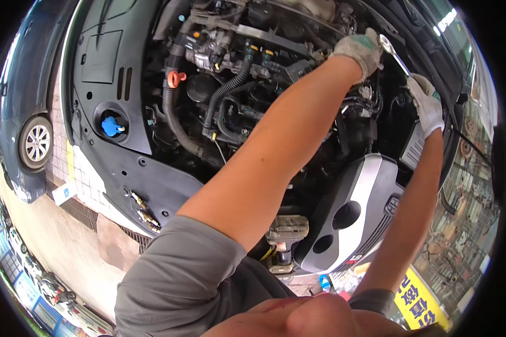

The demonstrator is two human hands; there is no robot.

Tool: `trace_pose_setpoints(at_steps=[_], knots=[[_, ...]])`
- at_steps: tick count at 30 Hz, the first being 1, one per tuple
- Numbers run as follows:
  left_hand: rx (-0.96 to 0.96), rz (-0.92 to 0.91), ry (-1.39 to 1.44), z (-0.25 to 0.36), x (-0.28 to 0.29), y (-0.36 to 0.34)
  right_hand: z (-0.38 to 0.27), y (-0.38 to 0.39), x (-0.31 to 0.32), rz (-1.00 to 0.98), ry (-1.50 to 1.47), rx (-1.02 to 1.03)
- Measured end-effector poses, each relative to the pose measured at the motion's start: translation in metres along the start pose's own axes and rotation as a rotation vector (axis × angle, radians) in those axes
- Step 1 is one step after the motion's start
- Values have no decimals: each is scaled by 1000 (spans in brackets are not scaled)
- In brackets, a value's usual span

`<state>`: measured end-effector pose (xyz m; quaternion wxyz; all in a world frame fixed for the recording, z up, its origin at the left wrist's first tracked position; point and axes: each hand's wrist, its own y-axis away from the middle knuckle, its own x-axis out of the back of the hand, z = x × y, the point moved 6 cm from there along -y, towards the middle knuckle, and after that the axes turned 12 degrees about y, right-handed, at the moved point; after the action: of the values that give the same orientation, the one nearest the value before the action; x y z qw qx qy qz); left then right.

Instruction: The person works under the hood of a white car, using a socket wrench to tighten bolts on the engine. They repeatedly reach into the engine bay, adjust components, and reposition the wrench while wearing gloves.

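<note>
Both my hands wear pale knitted work gloves over the far right of an open engine bay (247, 73). My right hand (426, 104) is closed around the handle of a shiny metal ratchet wrench (398, 59). The wrench slants up and left, its round head beside my left glove. My left hand (360, 51) has its fingers curled beside that head; what they grip is hidden. My left forearm crosses over the engine and covers part of it.
A silver and black engine cover (371, 174) leans at the near right, beside a dusty cordless power tool (287, 227). Several small metal parts (143, 210) lie on the black front trim. A blue cap (112, 126) sits at left. A dark car (25, 106) stands beyond.
</note>
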<state>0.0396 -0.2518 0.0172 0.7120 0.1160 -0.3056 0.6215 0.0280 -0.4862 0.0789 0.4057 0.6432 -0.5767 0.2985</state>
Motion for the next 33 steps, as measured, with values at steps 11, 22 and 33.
trace_pose_setpoints(at_steps=[11,22,33], knots=[[71,34,109,0,20,8,-79,39,-10,160,719,21],[-14,55,-8,-19,-22,-23,-42,35,-4,182,311,31],[-51,12,21,-7,-24,-14,-22,-12,22,-111,394,80]])
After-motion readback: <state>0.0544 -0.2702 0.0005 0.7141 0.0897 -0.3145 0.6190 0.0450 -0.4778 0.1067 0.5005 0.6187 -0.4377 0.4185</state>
